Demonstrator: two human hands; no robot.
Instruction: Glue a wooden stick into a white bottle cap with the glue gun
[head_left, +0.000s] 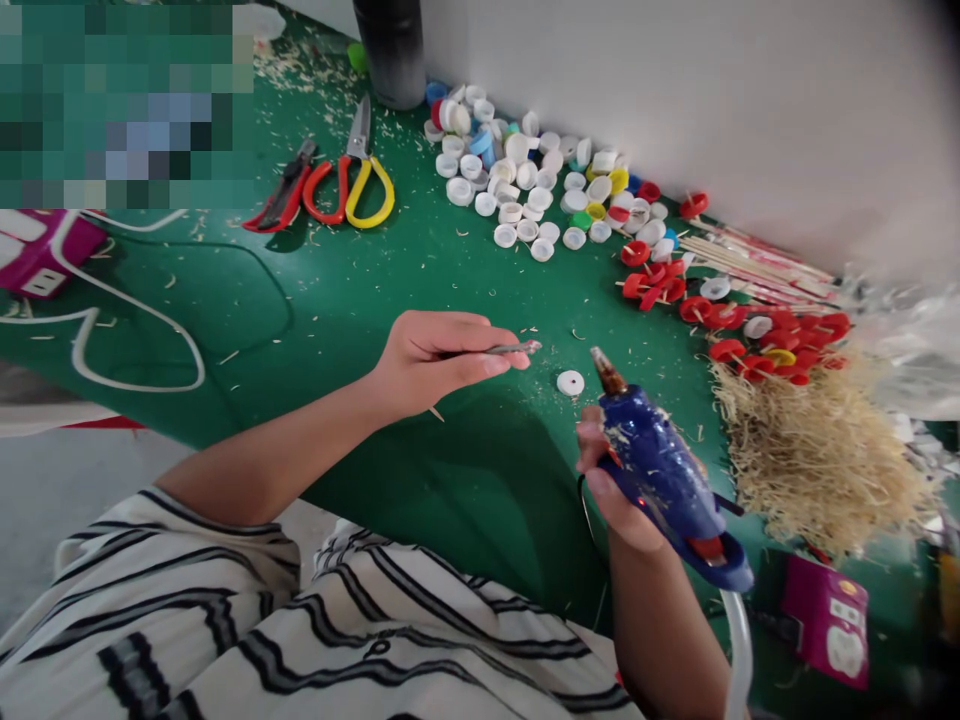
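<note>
My left hand (450,360) is closed over the green table, pinching a thin dark stick-like tool (514,349) with a whitish-red tip. Its exact kind I cannot make out. A short pale sliver shows below that hand. My right hand (619,495) is wrapped round a blue hot glue gun (664,465), whose metal nozzle points up and to the left. Between both hands a white bottle cap (571,383) with a small dark hole in its middle lies on the table, touched by neither. Pale crumbs are scattered beside it.
Many white and coloured caps (517,175) lie along the wall. Red caps with sticks (780,335) and a straw-like fibre heap (817,450) are at right. Pliers (285,190), scissors (356,170), a dark cylinder (391,50), a white cable (142,305) and a purple socket block (829,620) are around.
</note>
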